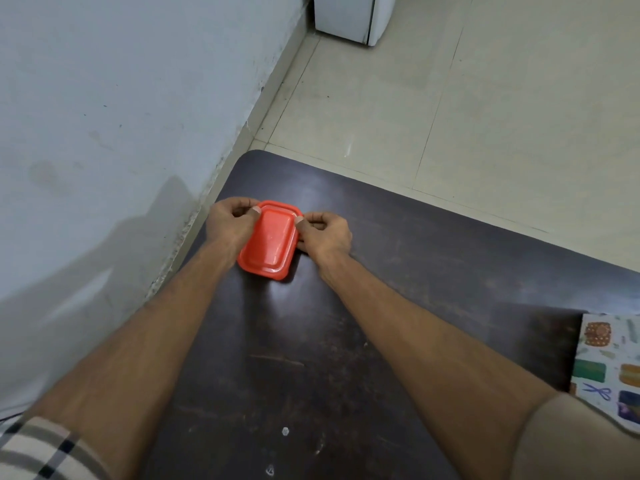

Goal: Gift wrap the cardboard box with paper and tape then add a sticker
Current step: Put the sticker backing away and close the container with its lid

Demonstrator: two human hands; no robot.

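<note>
A red lidded container point(270, 242) is clamped at its far corners by the left hand point(228, 221) and right hand point(325, 233), thumbs on the lid. This is judged a preparatory step, with the lid probably to be prised up evenly next. Patterned wrapping paper point(609, 368) lies well to the container's right, nearer the wearer; no cardboard box shows.

A dark table point(415, 271) stands beside a pale wall point(104, 98).
</note>
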